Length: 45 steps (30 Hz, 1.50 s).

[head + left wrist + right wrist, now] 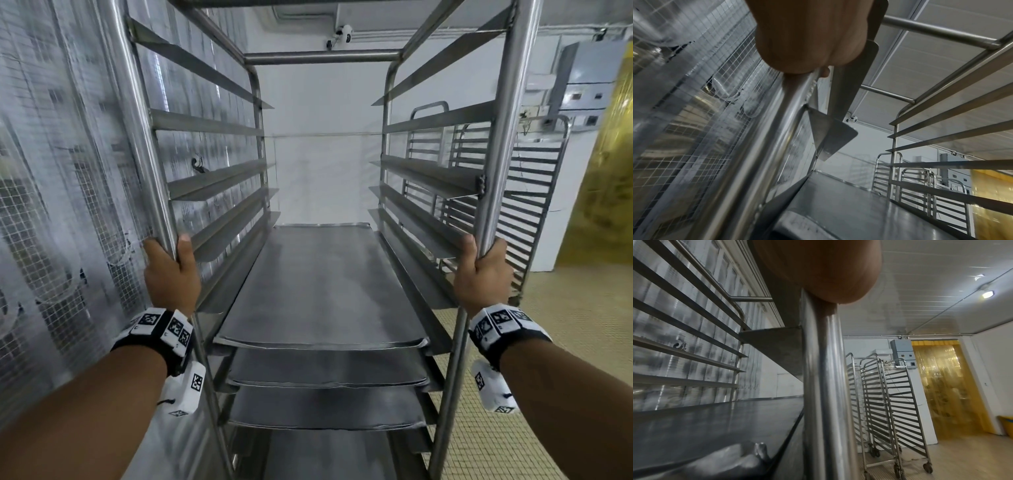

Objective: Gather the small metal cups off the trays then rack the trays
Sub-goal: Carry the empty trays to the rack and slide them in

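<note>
A tall steel tray rack (500, 102) stands right in front of me. Several flat metal trays (318, 291) lie on its lower runners, the top one bare. My left hand (169, 270) grips the rack's front left post (137, 137), fingers wrapped round it. My right hand (483, 270) grips the front right post the same way. In the left wrist view the left hand (807, 40) sits on the post (764, 146) above the top tray (849, 203). In the right wrist view the right hand (826, 270) holds the post (826, 386) beside the tray (705, 426). No small metal cups are in view.
A wire-mesh wall (51, 205) covered with plastic sheet runs close along the left. Two empty racks (890, 402) stand ahead on the right against a white wall. A yellow strip curtain (945, 386) hangs in a doorway at the far right, over a tiled floor (548, 342).
</note>
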{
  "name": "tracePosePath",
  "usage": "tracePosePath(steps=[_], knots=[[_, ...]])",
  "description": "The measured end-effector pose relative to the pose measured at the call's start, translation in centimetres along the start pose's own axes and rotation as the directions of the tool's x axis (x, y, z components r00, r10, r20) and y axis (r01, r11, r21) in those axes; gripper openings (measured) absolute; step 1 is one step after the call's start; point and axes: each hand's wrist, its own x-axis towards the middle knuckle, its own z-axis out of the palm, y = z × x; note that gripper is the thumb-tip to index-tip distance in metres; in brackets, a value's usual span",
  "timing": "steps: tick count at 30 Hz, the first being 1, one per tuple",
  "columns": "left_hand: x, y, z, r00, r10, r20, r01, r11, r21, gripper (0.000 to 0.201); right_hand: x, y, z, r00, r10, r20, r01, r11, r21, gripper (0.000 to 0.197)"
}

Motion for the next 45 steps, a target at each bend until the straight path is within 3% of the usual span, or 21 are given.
tracePosePath(steps=[9,19,29,39,42,45], knots=[[1.0,-1.1,3.9,0.997,0.072,-0.040,-0.074,0.996,-0.042,0.050,2.0,0.9,2.4,0.999,-0.003,-0.038,0.005,0.999,0.050,0.067],[3.3,-3.4,9.3,0.989,0.143,-0.038,-0.145,0.986,-0.078,0.049,5.3,2.9,7.4,0.998,-0.035,-0.054,0.037,0.999,0.039,0.056],[2.7,-2.0,15.0,0.990,0.138,-0.032,-0.139,0.989,-0.058,0.045,9.8,5.3,10.8,0.997,0.076,-0.017,-0.076,0.996,0.036,0.051],[5.3,-3.5,20.1,0.984,0.157,-0.080,-0.161,0.986,-0.047,0.054,12.7,6.9,16.0,0.997,-0.026,-0.074,0.028,1.000,0.014,0.051],[6.3,-4.0,22.3,0.986,0.146,-0.074,-0.150,0.987,-0.051,0.051,13.7,7.2,18.0,0.998,-0.018,-0.057,0.020,1.000,0.024,0.044],[7.4,-4.6,24.4,0.987,0.146,-0.061,-0.150,0.987,-0.063,0.049,14.7,7.5,20.4,0.997,-0.030,-0.071,0.030,1.000,-0.004,0.049]])
